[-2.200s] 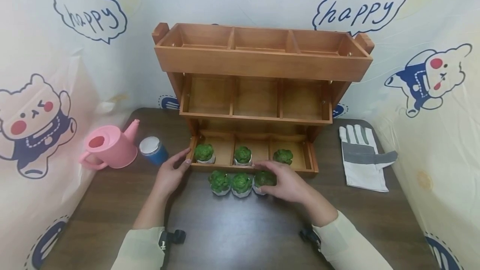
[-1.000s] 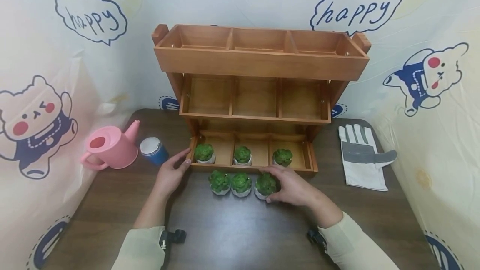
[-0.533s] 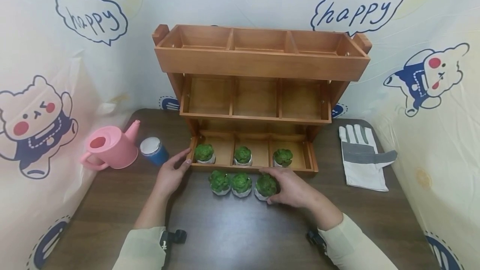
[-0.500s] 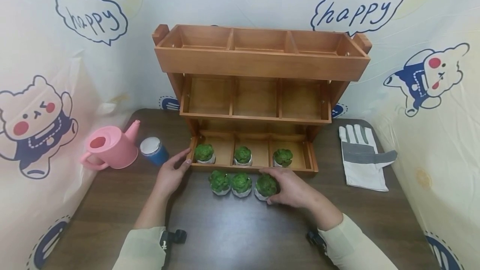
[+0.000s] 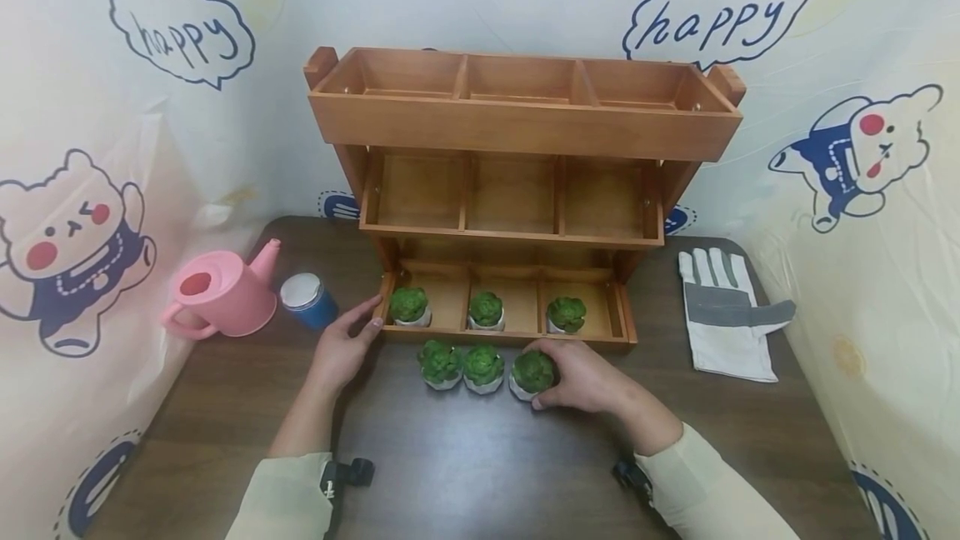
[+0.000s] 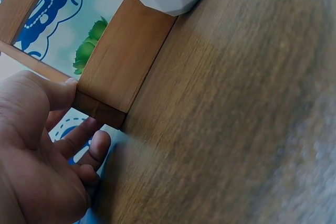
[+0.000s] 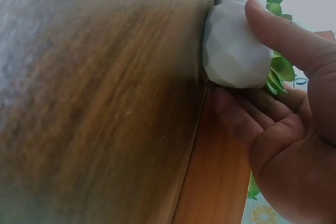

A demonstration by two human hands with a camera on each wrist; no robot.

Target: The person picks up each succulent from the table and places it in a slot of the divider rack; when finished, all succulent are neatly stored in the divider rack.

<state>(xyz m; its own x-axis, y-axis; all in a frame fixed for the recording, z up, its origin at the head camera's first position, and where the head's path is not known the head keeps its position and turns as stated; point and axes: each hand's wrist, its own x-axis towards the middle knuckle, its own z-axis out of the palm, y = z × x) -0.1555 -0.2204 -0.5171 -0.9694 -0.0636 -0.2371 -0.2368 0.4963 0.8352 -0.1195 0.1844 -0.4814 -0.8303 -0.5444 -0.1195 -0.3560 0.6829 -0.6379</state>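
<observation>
My right hand holds a small potted succulent on the table, just in front of the wooden planter shelf. In the right wrist view, the thumb lies on the side of its white faceted pot and the fingers curl round the far side. Left of it stand two more potted succulents, a middle one and a left one, side by side. My left hand grips the lower left corner of the planter shelf. The left wrist view has its thumb on that corner, with fingers bent around outside.
Three potted succulents, left, middle and right, sit in the bottom tier's compartments. A pink watering can and a blue can with a pale lid stand at left. A white-and-grey glove lies at right.
Since the oldest frame, my right hand has shifted the succulent slightly right, opening a small gap from the middle one. Its fingers have eased a little toward me. The left hand has stayed put.
</observation>
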